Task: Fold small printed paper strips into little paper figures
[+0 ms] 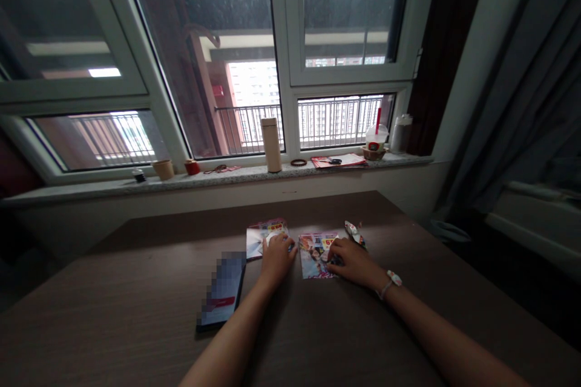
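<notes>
Two printed paper sheets lying flat on the table [136, 326], side by side and just apart: the left sheet [258, 236] under the left hand [276, 260], the right sheet [313, 259] under the right hand [353, 263]. Both hands rest knuckles up with fingers bent onto the paper; whether either pinches an edge or only presses down cannot be told. The sheets look thin, light and limp, probably glossy and easily creased, so they are best held by a free corner or edge, one palm pinning the rest. A small folded paper piece [354, 233] lies near the right sheet's far corner. A phone [222, 290] lies to the left of the left hand. Beyond, the windowsill [227, 178] carries a tall flask [271, 145] and a lidded drink cup [376, 140]
</notes>
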Demonstrator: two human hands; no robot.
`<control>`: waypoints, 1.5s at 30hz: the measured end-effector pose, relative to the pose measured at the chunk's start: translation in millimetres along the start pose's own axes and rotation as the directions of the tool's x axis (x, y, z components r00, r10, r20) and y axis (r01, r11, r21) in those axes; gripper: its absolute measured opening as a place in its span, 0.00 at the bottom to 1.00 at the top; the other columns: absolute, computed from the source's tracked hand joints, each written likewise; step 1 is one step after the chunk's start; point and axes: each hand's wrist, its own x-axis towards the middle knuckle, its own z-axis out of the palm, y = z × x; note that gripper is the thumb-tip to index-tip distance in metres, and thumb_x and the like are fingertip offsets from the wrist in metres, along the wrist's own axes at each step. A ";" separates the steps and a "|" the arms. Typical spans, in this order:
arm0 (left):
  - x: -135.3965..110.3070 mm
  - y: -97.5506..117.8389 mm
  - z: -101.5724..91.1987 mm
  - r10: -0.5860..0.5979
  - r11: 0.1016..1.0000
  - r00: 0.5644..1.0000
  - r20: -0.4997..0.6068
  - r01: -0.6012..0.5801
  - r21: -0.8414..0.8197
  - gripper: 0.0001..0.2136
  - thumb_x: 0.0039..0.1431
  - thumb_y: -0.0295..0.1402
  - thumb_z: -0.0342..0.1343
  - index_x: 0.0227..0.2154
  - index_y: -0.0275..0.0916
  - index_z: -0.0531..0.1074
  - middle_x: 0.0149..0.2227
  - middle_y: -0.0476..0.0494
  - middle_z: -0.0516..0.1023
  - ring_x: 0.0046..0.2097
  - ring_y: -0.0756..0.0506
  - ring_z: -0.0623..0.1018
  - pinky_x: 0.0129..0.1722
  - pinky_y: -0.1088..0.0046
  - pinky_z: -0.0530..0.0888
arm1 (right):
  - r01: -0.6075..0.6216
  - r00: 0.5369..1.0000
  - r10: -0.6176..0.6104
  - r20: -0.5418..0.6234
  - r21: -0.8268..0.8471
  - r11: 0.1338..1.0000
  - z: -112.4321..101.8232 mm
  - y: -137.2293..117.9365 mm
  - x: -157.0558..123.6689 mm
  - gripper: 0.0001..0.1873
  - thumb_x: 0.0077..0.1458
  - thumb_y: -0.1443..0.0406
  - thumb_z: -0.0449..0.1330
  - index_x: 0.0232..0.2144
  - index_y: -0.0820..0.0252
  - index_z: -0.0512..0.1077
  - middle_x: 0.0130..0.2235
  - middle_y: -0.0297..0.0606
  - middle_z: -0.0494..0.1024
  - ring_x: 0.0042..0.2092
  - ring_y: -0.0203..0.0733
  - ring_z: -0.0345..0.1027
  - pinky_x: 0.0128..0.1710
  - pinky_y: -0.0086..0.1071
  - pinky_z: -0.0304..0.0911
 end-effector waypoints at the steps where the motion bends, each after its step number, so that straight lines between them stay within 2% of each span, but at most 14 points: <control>1: 0.0 -0.4 -0.3 -0.006 1.000 1.000 -0.009 0.005 -0.005 0.09 0.60 0.37 0.54 0.39 0.42 0.77 0.48 0.42 0.75 0.52 0.40 0.71 0.58 0.54 0.60 | 0.002 1.000 -0.002 0.001 0.009 1.000 -0.4 -0.9 -0.2 0.08 0.53 0.59 0.63 0.33 0.57 0.74 0.41 0.39 0.74 0.46 0.44 0.66 0.47 0.34 0.60; 5: -0.3 -2.3 -0.7 -0.014 1.000 0.999 -0.051 0.013 -0.021 0.08 0.59 0.36 0.55 0.37 0.42 0.77 0.49 0.42 0.75 0.53 0.41 0.70 0.59 0.54 0.59 | 0.015 1.000 -0.016 0.003 0.042 0.999 2.2 -1.2 -0.2 0.09 0.54 0.59 0.62 0.36 0.55 0.76 0.43 0.39 0.74 0.47 0.44 0.65 0.49 0.35 0.60; 10: -3.5 8.8 0.5 0.004 0.995 0.996 -0.088 -0.013 -0.096 0.10 0.63 0.33 0.50 0.43 0.43 0.75 0.52 0.43 0.74 0.57 0.42 0.68 0.61 0.55 0.57 | 0.027 1.000 -0.027 -0.011 0.044 0.999 9.9 0.1 -0.2 0.12 0.55 0.59 0.61 0.42 0.54 0.75 0.46 0.40 0.72 0.49 0.45 0.63 0.53 0.37 0.59; 14: -11.9 29.0 6.7 0.070 0.991 0.997 0.014 -0.068 -0.116 0.14 0.65 0.33 0.46 0.50 0.45 0.71 0.58 0.44 0.70 0.62 0.42 0.64 0.63 0.49 0.53 | 0.035 0.999 -0.032 -0.041 0.054 0.998 15.4 -0.6 -2.3 0.19 0.54 0.59 0.62 0.48 0.57 0.72 0.51 0.43 0.69 0.54 0.48 0.60 0.57 0.39 0.57; 17: -19.8 40.2 14.3 0.150 0.987 0.984 0.101 -0.143 -0.069 0.19 0.66 0.35 0.45 0.58 0.43 0.64 0.63 0.41 0.63 0.65 0.40 0.60 0.63 0.47 0.53 | 0.021 0.998 -0.018 -0.057 0.052 0.998 20.5 -0.5 -3.0 0.23 0.55 0.58 0.61 0.52 0.58 0.68 0.54 0.45 0.67 0.57 0.49 0.57 0.59 0.42 0.55; 21: -26.7 45.4 21.6 0.162 0.986 0.975 0.150 -0.167 0.019 0.21 0.67 0.36 0.40 0.60 0.40 0.61 0.65 0.37 0.60 0.66 0.37 0.57 0.63 0.44 0.51 | -0.001 0.996 0.000 -0.094 -0.018 1.000 29.2 -1.7 -1.6 0.19 0.63 0.63 0.49 0.53 0.59 0.67 0.57 0.47 0.67 0.59 0.48 0.57 0.61 0.43 0.54; 23: -27.8 45.8 22.7 0.164 0.984 0.974 0.155 -0.171 0.038 0.21 0.67 0.35 0.39 0.61 0.39 0.60 0.65 0.36 0.59 0.66 0.37 0.57 0.63 0.44 0.51 | 0.005 0.999 -0.009 -0.053 -0.074 0.997 33.2 -3.5 -1.2 0.21 0.64 0.63 0.48 0.56 0.60 0.65 0.59 0.48 0.66 0.61 0.49 0.56 0.62 0.45 0.52; 26: -27.9 45.3 23.3 0.172 0.982 0.972 0.163 -0.181 0.045 0.22 0.67 0.36 0.38 0.62 0.40 0.59 0.65 0.37 0.58 0.66 0.37 0.57 0.63 0.43 0.50 | -0.027 0.999 0.031 0.027 -0.135 0.990 36.4 -6.0 -1.9 0.24 0.65 0.61 0.44 0.61 0.59 0.59 0.64 0.46 0.61 0.65 0.48 0.52 0.64 0.50 0.47; 29: -27.8 44.0 25.1 0.129 0.986 0.979 0.160 -0.143 0.080 0.24 0.67 0.40 0.37 0.63 0.38 0.58 0.66 0.36 0.57 0.66 0.36 0.56 0.63 0.40 0.47 | -0.092 0.992 0.104 0.064 -0.177 0.980 36.5 -7.4 -2.5 0.27 0.66 0.57 0.41 0.63 0.60 0.56 0.66 0.45 0.55 0.67 0.48 0.47 0.65 0.53 0.42; 34: -30.0 42.1 28.1 0.079 0.987 0.986 0.147 -0.097 0.125 0.27 0.67 0.44 0.34 0.64 0.36 0.56 0.66 0.36 0.56 0.67 0.36 0.55 0.63 0.41 0.46 | -0.244 0.965 0.259 0.035 -0.236 0.941 37.5 -8.5 -2.8 0.34 0.64 0.51 0.40 0.63 0.68 0.55 0.67 0.50 0.51 0.68 0.50 0.42 0.66 0.49 0.39; 37: -30.7 40.8 28.2 0.091 0.988 0.988 0.123 -0.105 0.117 0.27 0.67 0.44 0.35 0.63 0.36 0.57 0.65 0.36 0.57 0.67 0.37 0.55 0.64 0.44 0.48 | -0.288 0.956 0.294 -0.012 -0.241 0.927 40.8 -6.9 -3.8 0.37 0.63 0.49 0.41 0.62 0.71 0.56 0.66 0.53 0.53 0.68 0.52 0.43 0.65 0.48 0.41; 42: -27.3 40.4 24.8 0.174 0.983 0.978 0.113 -0.180 0.045 0.23 0.67 0.40 0.38 0.61 0.37 0.60 0.65 0.38 0.59 0.66 0.39 0.58 0.64 0.49 0.53 | -0.246 0.967 0.225 -0.117 -0.208 0.947 45.1 -1.4 -3.4 0.34 0.61 0.50 0.47 0.61 0.70 0.59 0.65 0.55 0.55 0.67 0.54 0.45 0.64 0.48 0.47; 45: -25.2 42.5 21.9 0.232 0.972 0.963 0.136 -0.235 0.011 0.21 0.67 0.37 0.38 0.60 0.39 0.61 0.64 0.40 0.61 0.65 0.39 0.59 0.64 0.47 0.52 | -0.100 0.991 0.081 -0.102 -0.193 0.976 45.1 -1.4 -1.4 0.28 0.63 0.58 0.46 0.61 0.67 0.59 0.65 0.51 0.56 0.67 0.50 0.47 0.65 0.46 0.48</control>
